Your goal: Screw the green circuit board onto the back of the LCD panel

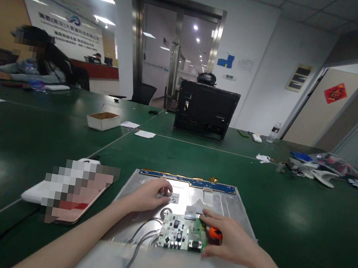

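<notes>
Silver sheet-metal back of a flat display panel [234, 234] lies at the desk's [306, 210] near edge, its small green circuit board [179, 234] still mounted and cabled while the left hand [150, 195] presses fingertips down and the right hand [233, 241] grips an orange-handled tool [215, 234].

A metal panel [237, 217] is laid flat on the green bench [306, 210]. A green circuit board [179, 234] is seated on it, with grey cables [138, 241] led off its left edge. The left hand [151, 195] is rested on the panel; an orange-handled tool [216, 234] is held against the board by the right hand [233, 241].
</notes>
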`<move>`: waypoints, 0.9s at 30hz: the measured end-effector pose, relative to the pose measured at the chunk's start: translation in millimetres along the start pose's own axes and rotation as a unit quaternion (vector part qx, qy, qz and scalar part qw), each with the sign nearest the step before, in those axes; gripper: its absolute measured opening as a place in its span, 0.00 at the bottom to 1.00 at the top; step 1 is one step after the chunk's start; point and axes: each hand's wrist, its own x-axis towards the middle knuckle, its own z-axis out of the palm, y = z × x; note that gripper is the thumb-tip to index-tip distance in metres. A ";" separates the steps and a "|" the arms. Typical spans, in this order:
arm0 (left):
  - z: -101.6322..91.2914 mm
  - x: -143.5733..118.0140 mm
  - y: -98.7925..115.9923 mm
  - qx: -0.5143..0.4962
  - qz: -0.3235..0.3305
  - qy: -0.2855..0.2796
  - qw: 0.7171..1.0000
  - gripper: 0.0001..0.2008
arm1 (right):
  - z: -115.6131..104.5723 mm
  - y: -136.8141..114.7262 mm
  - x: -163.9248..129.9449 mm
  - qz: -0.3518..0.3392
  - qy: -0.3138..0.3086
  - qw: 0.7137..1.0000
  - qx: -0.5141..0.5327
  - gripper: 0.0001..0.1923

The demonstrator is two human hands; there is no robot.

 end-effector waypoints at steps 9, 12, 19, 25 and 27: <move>1.1 -1.1 -3.6 -0.010 0.020 -0.016 1.000 0.10 | -4.1 0.8 -1.6 0.002 0.000 1.000 0.004 0.33; 4.3 -0.5 -4.4 -0.016 0.013 -0.009 1.000 0.10 | -8.0 1.2 -0.7 0.008 0.023 0.999 0.024 0.32; 10.2 1.8 -5.5 -0.010 0.001 0.009 1.000 0.08 | -35.9 -7.0 6.2 -0.007 0.236 0.942 0.238 0.14; 13.4 8.1 -4.5 -0.002 0.005 0.013 1.000 0.07 | -37.2 -17.1 32.5 -0.006 0.242 0.757 0.606 0.18; 15.4 13.4 -1.8 0.001 0.009 0.013 1.000 0.07 | -34.9 -15.3 45.3 0.009 0.193 0.738 0.646 0.23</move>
